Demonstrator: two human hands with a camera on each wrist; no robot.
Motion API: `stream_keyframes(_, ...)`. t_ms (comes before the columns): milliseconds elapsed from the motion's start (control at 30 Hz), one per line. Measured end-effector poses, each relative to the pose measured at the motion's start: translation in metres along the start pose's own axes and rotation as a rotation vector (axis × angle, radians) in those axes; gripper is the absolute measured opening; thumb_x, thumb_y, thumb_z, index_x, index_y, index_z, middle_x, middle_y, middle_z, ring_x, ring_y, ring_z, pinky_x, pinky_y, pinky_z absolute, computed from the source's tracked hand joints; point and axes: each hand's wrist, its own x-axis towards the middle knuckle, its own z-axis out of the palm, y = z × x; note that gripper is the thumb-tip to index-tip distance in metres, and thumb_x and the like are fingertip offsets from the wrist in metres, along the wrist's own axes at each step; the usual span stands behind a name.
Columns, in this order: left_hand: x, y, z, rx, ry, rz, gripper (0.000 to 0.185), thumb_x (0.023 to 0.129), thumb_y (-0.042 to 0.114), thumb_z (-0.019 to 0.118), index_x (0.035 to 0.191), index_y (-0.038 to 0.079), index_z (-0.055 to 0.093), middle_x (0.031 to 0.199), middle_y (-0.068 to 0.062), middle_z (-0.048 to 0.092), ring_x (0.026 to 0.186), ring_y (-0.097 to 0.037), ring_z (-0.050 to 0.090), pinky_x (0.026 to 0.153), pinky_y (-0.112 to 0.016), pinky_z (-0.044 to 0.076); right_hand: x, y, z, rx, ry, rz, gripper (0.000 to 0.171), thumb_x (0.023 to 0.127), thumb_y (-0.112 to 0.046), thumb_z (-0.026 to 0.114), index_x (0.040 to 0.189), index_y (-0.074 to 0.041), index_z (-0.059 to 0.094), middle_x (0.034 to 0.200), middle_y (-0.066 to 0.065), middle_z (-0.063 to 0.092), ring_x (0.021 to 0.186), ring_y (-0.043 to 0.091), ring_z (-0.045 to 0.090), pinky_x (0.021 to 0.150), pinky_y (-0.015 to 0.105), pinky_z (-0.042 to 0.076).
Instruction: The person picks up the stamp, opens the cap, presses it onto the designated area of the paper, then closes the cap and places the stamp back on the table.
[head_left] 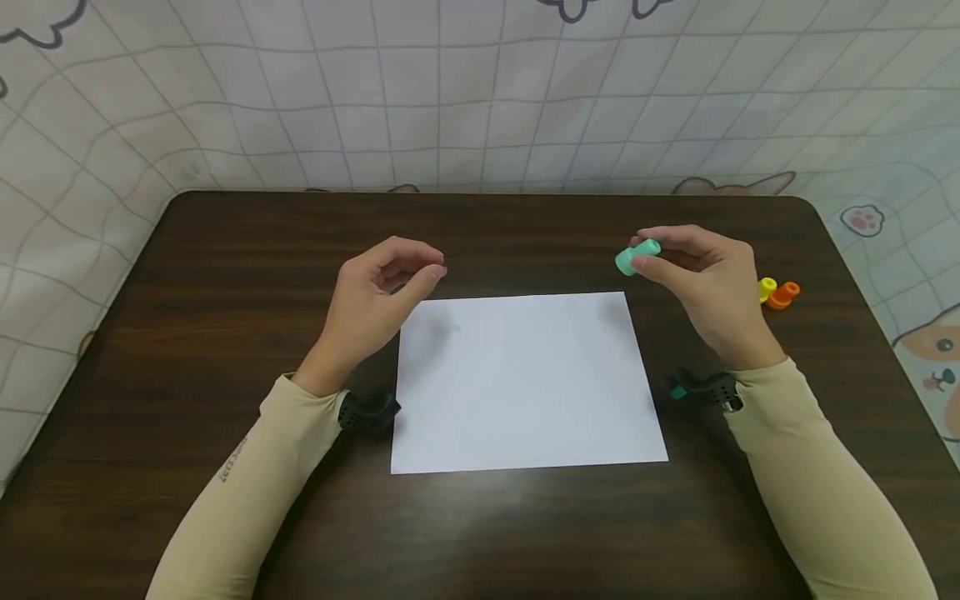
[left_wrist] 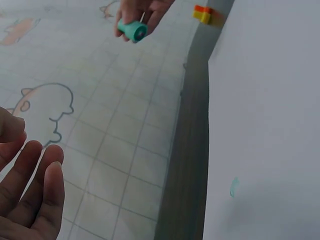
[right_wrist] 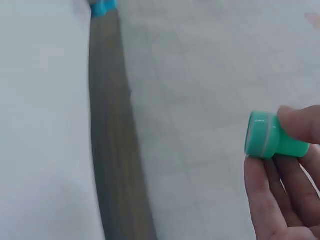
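Observation:
My right hand (head_left: pixel 708 287) pinches a small green stamp (head_left: pixel 637 257) between thumb and fingers, above the table beyond the paper's far right corner. In the right wrist view the stamp (right_wrist: pixel 265 135) lies sideways, its wide end pointing left. My left hand (head_left: pixel 378 296) hovers near the paper's far left corner with fingers loosely bent, and nothing shows between them. Between the arms lies a white sheet of paper (head_left: pixel 525 383), bearing a faint green mark (head_left: pixel 456 328) near its far left corner.
An orange stamp (head_left: pixel 783 295) and a yellow stamp (head_left: pixel 767 288) stand just right of my right hand, the yellow one partly covered by it. A blurred blue thing (right_wrist: pixel 103 7) shows at the top of the right wrist view. A patterned cloth (head_left: pixel 480 100) rises behind the dark table (head_left: pixel 187 333).

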Motion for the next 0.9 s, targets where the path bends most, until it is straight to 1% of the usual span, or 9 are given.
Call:
stream_keyframes(100, 0.002, 0.004, 0.005, -0.018, -0.006, 0.011, 0.017, 0.094, 0.004, 0.073, 0.111, 0.002, 0.072, 0.106, -0.011, 0.075, 0.094, -0.008, 0.073, 0.090, -0.018, 0.061, 0.002, -0.009, 0.014, 0.141, -0.022, -0.031, 0.033, 0.087, 0.001, 0.079, 0.119, 0.004, 0.072, 0.110, 0.004, 0.078, 0.098, 0.014, 0.076, 0.089, 0.019, 0.062)
stream_keyframes(233, 0.002, 0.009, 0.010, -0.035, -0.018, 0.014, 0.017, 0.094, 0.005, 0.073, 0.111, 0.002, 0.071, 0.107, -0.011, 0.075, 0.095, -0.008, 0.073, 0.090, -0.020, 0.061, 0.003, -0.022, 0.031, 0.245, -0.040, -0.056, 0.030, 0.086, 0.006, 0.078, 0.115, 0.004, 0.070, 0.110, 0.005, 0.078, 0.098, 0.017, 0.077, 0.090, 0.023, 0.063)
stream_keyframes(367, 0.002, 0.011, 0.012, -0.037, -0.017, 0.002, 0.016, 0.095, 0.006, 0.073, 0.111, 0.003, 0.072, 0.107, -0.011, 0.074, 0.096, -0.008, 0.072, 0.090, -0.020, 0.061, 0.005, -0.031, 0.048, 0.330, -0.067, -0.052, 0.026, 0.086, 0.009, 0.077, 0.110, 0.004, 0.070, 0.108, 0.007, 0.078, 0.097, 0.019, 0.077, 0.090, 0.026, 0.064)
stream_keyframes(433, 0.001, 0.012, 0.013, -0.043, -0.021, -0.008, 0.017, 0.095, 0.007, 0.073, 0.111, 0.004, 0.072, 0.107, -0.011, 0.074, 0.096, -0.009, 0.072, 0.091, -0.021, 0.061, 0.005, -0.034, 0.056, 0.350, -0.084, -0.046, 0.025, 0.086, 0.009, 0.077, 0.109, 0.003, 0.070, 0.107, 0.007, 0.078, 0.097, 0.019, 0.077, 0.090, 0.026, 0.064)
stream_keyframes(600, -0.002, 0.015, 0.019, -0.053, -0.041, -0.017, 0.017, 0.095, 0.008, 0.074, 0.112, 0.004, 0.072, 0.108, -0.010, 0.074, 0.097, -0.009, 0.072, 0.093, -0.022, 0.061, 0.002, -0.040, 0.072, 0.332, -0.130, -0.049, 0.025, 0.086, 0.007, 0.078, 0.108, -0.001, 0.071, 0.106, 0.005, 0.078, 0.095, 0.018, 0.076, 0.088, 0.025, 0.065)
stream_keyframes(733, -0.006, 0.017, 0.024, -0.091, -0.050, -0.003, 0.018, 0.094, 0.006, 0.074, 0.112, 0.003, 0.071, 0.107, -0.011, 0.074, 0.096, -0.010, 0.073, 0.092, -0.025, 0.063, -0.003, -0.042, 0.080, 0.353, -0.174, -0.038, 0.025, 0.085, 0.008, 0.078, 0.107, -0.001, 0.071, 0.105, 0.006, 0.076, 0.093, 0.018, 0.075, 0.085, 0.025, 0.065)
stream_keyframes(900, -0.012, 0.021, 0.028, -0.113, -0.066, 0.004, 0.022, 0.093, 0.004, 0.074, 0.114, 0.002, 0.069, 0.108, -0.013, 0.074, 0.098, -0.011, 0.073, 0.094, -0.027, 0.063, -0.009, -0.041, 0.088, 0.354, -0.193, -0.014, 0.025, 0.085, 0.007, 0.079, 0.107, -0.003, 0.071, 0.105, 0.005, 0.075, 0.092, 0.018, 0.074, 0.084, 0.024, 0.064)
